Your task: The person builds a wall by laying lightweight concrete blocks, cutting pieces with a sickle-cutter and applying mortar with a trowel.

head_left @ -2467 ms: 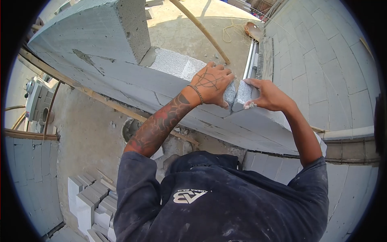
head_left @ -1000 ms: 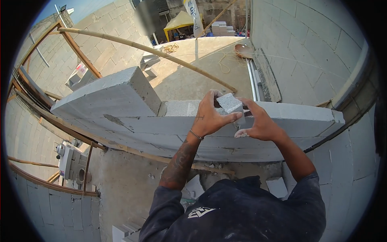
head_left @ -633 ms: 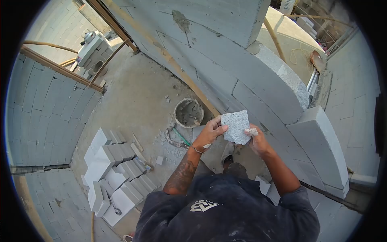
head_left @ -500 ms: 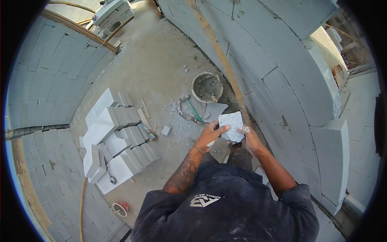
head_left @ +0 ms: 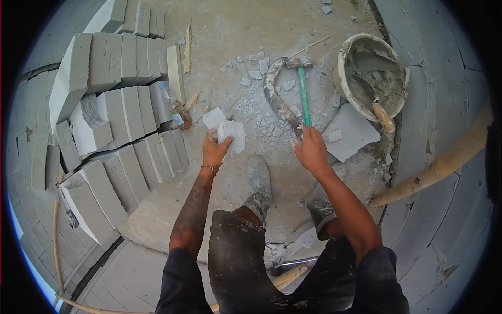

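Observation:
My left hand (head_left: 215,150) is closed on a rough, pale piece of lightweight block (head_left: 232,136), thumb on top. Beside it on the floor lies a flat grey offcut (head_left: 213,118). Low over the floor, my right hand (head_left: 314,152) has its fingers closed around the near end of a sickle (head_left: 274,93) with a curved, mortar-crusted blade. Right against those fingers ends the green handle of a hammer (head_left: 304,89); its head points away from me. The grip itself is partly hidden by the fingers.
Stacked grey blocks (head_left: 123,112) fill the left side, with a bottle (head_left: 181,115) beside them. At right stands a mortar bucket (head_left: 342,70) with a wooden-handled tool (head_left: 384,118) in it. A flat slab (head_left: 355,138), rubble (head_left: 261,112) and a bamboo pole (head_left: 444,165) lie nearby.
My view has dropped closer to the floor. The hands have parted: the block piece, earlier between both, is now in my left hand alone, while the right has reached the sickle.

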Tool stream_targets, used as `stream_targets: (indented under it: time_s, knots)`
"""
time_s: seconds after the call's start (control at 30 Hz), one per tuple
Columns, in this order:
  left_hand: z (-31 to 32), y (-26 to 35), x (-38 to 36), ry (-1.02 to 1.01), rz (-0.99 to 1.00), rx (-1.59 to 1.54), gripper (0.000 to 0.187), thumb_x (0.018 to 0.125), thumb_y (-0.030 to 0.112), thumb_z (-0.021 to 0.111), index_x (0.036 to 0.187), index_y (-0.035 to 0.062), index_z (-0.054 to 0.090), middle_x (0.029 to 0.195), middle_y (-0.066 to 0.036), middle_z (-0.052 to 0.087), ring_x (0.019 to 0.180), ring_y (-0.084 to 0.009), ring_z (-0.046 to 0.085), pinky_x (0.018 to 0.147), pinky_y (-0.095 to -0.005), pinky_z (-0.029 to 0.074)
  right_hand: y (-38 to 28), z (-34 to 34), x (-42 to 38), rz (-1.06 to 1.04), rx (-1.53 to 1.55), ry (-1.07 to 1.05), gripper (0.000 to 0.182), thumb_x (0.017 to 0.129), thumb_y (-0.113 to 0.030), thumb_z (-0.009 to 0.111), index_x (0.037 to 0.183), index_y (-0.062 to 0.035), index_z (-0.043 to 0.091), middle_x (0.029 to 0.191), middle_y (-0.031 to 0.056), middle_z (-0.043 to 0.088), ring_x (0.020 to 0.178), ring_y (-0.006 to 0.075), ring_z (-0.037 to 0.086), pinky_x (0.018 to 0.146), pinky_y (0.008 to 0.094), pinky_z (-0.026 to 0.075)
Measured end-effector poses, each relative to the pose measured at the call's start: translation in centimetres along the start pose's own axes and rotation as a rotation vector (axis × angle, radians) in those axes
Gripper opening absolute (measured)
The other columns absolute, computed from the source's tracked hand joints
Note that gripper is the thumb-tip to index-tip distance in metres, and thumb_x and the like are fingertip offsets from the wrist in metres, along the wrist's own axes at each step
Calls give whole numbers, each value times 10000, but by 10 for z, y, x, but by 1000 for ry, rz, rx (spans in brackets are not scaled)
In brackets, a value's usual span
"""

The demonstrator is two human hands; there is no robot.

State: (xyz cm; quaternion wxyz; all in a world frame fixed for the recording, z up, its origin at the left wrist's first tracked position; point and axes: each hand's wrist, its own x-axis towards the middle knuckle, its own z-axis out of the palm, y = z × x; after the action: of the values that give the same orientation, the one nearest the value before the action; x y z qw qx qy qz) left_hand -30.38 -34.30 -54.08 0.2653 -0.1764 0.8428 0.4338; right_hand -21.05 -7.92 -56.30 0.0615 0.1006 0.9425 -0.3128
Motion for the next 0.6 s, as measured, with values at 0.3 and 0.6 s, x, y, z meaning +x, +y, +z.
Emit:
stream_targets:
  time_s: [0.3, 0.6]
  knots:
    - [61, -34, 145, -45, 271, 287, 494, 764, 281, 676, 1093, -67, 553, 837, -150, 636, 616, -180, 609, 557, -259, 468, 46, 109, 67, 157, -138, -117, 492, 690, -151, 663, 1116, 19, 485, 1036, 171, 509, 950, 357, 521, 784, 429, 440]
    - [82, -46, 142, -172, 37, -247, 626, 844, 419, 572, 1204, -71, 422, 957, -191, 596, 673, -233, 644, 553, -283, 524, 23, 94, 42, 119, 142, -262, 315, 774, -129, 541, 1030, 0, 412, 763, 297, 578, 750, 479, 556, 691, 519, 437]
